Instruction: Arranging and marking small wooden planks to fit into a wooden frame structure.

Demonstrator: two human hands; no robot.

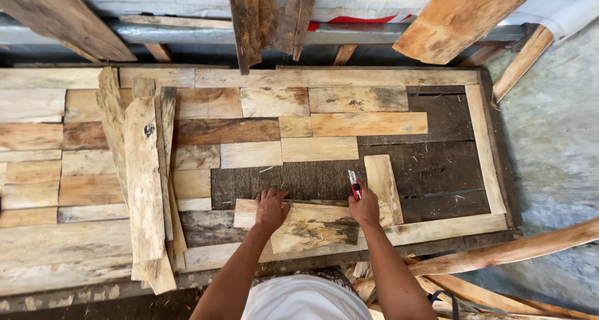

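My left hand (271, 209) lies flat, fingers spread, on the left end of a pale, dark-streaked wood plank (312, 226) that lies across the near part of a large framed panel (485, 146). My right hand (365, 206) grips a red utility knife (354, 185), its tip pointing away from me at the plank's far edge. A short pale plank (382, 181) stands lengthwise just right of the knife. The panel is partly covered with fitted wood pieces of mixed tones; its dark backing (437, 164) shows on the right.
A stack of long rough boards (145, 176) lies lengthwise over the panel's left part. More boards (268, 14) lean against the far wall. Wooden poles and offcuts (499, 252) lie on the concrete floor at the right and near my legs.
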